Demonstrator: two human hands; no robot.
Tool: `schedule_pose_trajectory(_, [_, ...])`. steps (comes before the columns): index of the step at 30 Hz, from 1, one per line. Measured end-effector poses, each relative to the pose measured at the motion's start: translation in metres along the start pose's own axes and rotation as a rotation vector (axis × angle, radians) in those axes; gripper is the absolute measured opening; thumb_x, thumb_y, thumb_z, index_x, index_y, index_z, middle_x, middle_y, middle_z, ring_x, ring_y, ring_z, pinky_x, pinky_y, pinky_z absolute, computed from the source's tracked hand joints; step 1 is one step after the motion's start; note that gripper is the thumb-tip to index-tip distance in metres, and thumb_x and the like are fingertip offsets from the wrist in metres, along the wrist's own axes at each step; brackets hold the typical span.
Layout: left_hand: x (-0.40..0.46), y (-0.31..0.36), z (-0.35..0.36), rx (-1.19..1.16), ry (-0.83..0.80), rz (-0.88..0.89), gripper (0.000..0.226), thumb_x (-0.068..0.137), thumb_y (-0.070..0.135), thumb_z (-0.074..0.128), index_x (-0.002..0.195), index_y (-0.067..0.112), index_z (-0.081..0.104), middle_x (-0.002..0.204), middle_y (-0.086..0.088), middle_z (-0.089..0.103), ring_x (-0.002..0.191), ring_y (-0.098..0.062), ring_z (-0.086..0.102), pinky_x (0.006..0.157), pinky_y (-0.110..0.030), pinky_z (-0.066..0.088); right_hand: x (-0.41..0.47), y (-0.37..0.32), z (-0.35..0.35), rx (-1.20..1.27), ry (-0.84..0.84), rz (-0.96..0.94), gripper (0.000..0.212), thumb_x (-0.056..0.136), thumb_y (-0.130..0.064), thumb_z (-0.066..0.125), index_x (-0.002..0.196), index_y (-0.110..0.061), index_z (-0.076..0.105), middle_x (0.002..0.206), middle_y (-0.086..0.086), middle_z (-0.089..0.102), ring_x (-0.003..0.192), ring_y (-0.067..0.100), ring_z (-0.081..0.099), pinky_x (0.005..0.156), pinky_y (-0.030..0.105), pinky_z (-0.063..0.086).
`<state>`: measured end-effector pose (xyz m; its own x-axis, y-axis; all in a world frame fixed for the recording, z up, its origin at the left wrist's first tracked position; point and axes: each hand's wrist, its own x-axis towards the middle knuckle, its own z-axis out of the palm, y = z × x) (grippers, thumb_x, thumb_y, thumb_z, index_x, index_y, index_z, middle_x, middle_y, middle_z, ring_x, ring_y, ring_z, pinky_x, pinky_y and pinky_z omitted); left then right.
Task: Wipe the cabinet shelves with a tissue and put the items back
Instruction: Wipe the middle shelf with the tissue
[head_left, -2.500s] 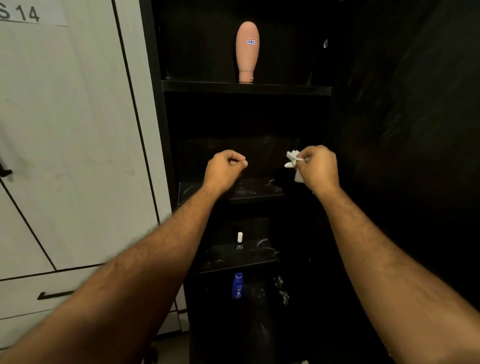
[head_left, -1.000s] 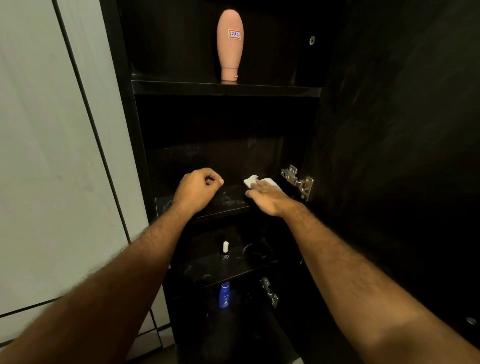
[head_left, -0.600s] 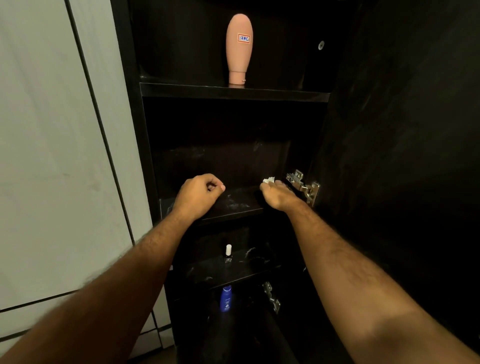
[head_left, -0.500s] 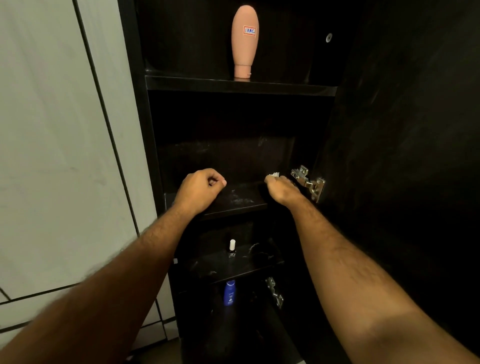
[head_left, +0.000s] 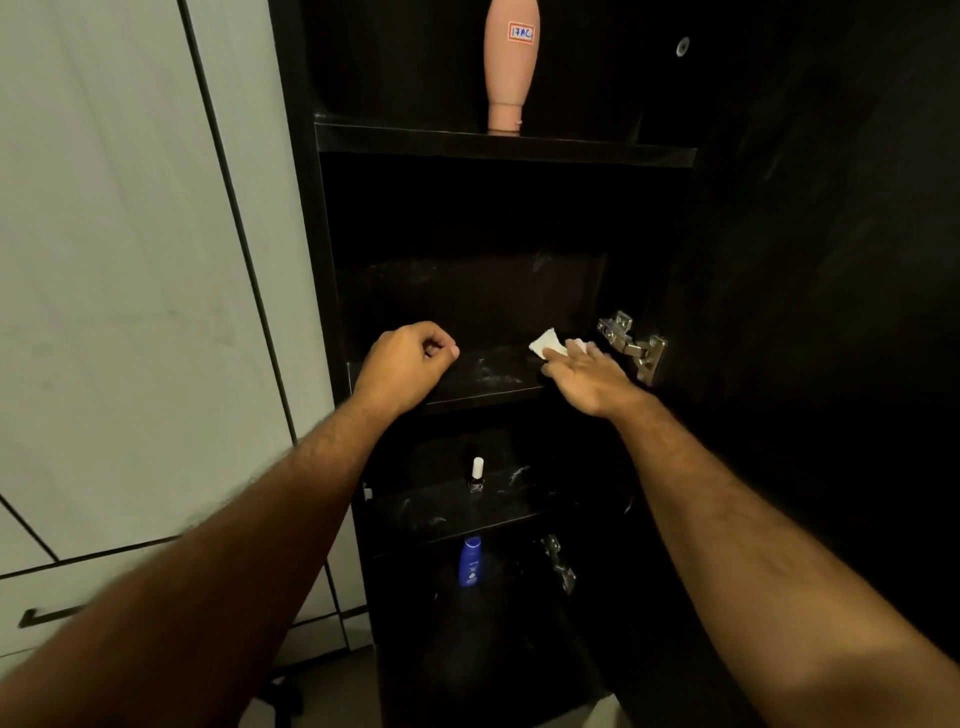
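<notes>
Since a half-second back, right hand (head_left: 584, 376) flattened, fingers straight, pressing tissue (head_left: 545, 344) onto middle shelf (head_left: 488, 382) by hinge (head_left: 631, 345); left hand (head_left: 405, 364) fisted, seemingly empty; smears remain, lower shelves unwiped, I judge.

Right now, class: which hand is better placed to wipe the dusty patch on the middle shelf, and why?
The right hand. It already presses the tissue onto the middle shelf, beside the dusty patch. The left hand is a fist at the shelf's front, with no tissue visible.

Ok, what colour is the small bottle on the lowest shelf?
Blue bottle, with a paler label; the head view shows it best.
</notes>
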<state>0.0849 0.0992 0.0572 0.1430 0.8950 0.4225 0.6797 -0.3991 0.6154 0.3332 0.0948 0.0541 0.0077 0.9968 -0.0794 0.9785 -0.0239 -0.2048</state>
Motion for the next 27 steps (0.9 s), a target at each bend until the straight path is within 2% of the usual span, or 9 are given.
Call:
schedule_pose_trajectory(3, [-0.005,-0.001,-0.001,0.022,-0.005,-0.004,0.007,0.091,0.032,0.061,0.096,0.029,0.066,0.084,0.016,0.061,0.08,0.002,0.056,0.067,-0.015,0.04,-0.004,-0.037,0.011,-0.04,0.033,-0.11,0.046,0.099,-0.041,0.022,0.131,-0.026,0.05,0.15,0.009,0.034,0.143,0.03,0.023,0.118,0.04,0.015])
schedule_pose_trajectory(7, [-0.006,-0.001,-0.007,0.022,0.006,0.005,0.009,0.092,0.031,0.061,0.098,0.027,0.066,0.085,0.015,0.061,0.081,0.001,0.056,0.069,-0.017,0.042,-0.035,-0.04,0.01,0.141,0.0,-0.239,0.045,0.103,-0.024,0.03,0.142,-0.005,0.041,0.152,0.013,0.032,0.142,0.023,0.023,0.112,0.028,0.015])
schedule_pose_trajectory(10, [-0.01,0.0,-0.008,0.028,0.02,0.026,0.012,0.093,0.032,0.059,0.101,0.027,0.066,0.088,0.014,0.062,0.081,0.002,0.056,0.068,-0.014,0.04,-0.039,-0.015,0.002,0.122,-0.013,-0.182,0.05,0.102,-0.026,0.028,0.15,-0.012,0.03,0.162,0.006,0.017,0.149,0.015,0.009,0.117,0.029,0.008])
schedule_pose_trajectory(13, [-0.015,0.004,-0.006,0.056,0.011,0.039,0.015,0.094,0.032,0.057,0.105,0.026,0.065,0.093,0.013,0.062,0.086,-0.001,0.057,0.07,-0.014,0.039,-0.021,-0.02,0.001,0.053,0.01,-0.096,0.049,0.098,-0.035,0.029,0.141,-0.015,0.041,0.157,0.007,0.027,0.147,0.021,0.016,0.118,0.037,0.014])
schedule_pose_trajectory(16, [-0.016,0.008,-0.006,0.122,0.01,0.065,0.022,0.094,0.032,0.056,0.113,0.023,0.064,0.105,0.008,0.064,0.095,-0.005,0.057,0.079,-0.021,0.042,-0.018,-0.05,0.013,0.026,0.012,-0.17,0.053,0.09,-0.041,0.032,0.135,-0.015,0.043,0.148,0.007,0.037,0.141,0.024,0.026,0.116,0.04,0.022])
schedule_pose_trajectory(19, [-0.018,0.008,-0.005,0.192,-0.01,0.079,0.03,0.095,0.033,0.055,0.122,0.022,0.06,0.119,0.002,0.062,0.108,-0.012,0.056,0.087,-0.024,0.042,-0.038,-0.054,0.025,0.061,-0.011,-0.325,0.055,0.093,-0.033,0.035,0.146,-0.016,0.035,0.156,0.002,0.027,0.148,0.021,0.015,0.121,0.037,0.012])
schedule_pose_trajectory(22, [-0.026,0.007,-0.006,0.252,-0.04,0.089,0.038,0.095,0.035,0.054,0.13,0.02,0.055,0.128,0.0,0.058,0.117,-0.014,0.054,0.094,-0.027,0.041,-0.042,-0.025,0.012,0.086,-0.039,-0.256,0.059,0.098,-0.027,0.033,0.155,-0.019,0.018,0.164,-0.001,0.006,0.15,0.01,0.0,0.119,0.03,0.001])
schedule_pose_trajectory(24, [-0.033,0.008,-0.005,0.313,-0.068,0.107,0.043,0.095,0.037,0.054,0.134,0.018,0.052,0.134,-0.001,0.054,0.122,-0.016,0.051,0.098,-0.029,0.04,-0.034,-0.013,0.001,0.085,-0.041,-0.169,0.055,0.1,-0.027,0.031,0.153,-0.018,0.026,0.164,0.002,0.008,0.15,0.011,0.003,0.119,0.032,0.004])
schedule_pose_trajectory(27, [-0.039,0.009,-0.001,0.457,-0.15,0.096,0.055,0.094,0.043,0.053,0.141,0.016,0.043,0.147,-0.005,0.043,0.136,-0.021,0.038,0.11,-0.035,0.03,-0.013,-0.027,-0.003,0.039,-0.01,-0.141,0.04,0.1,-0.027,0.031,0.132,-0.013,0.049,0.151,0.01,0.036,0.141,0.022,0.026,0.112,0.035,0.022])
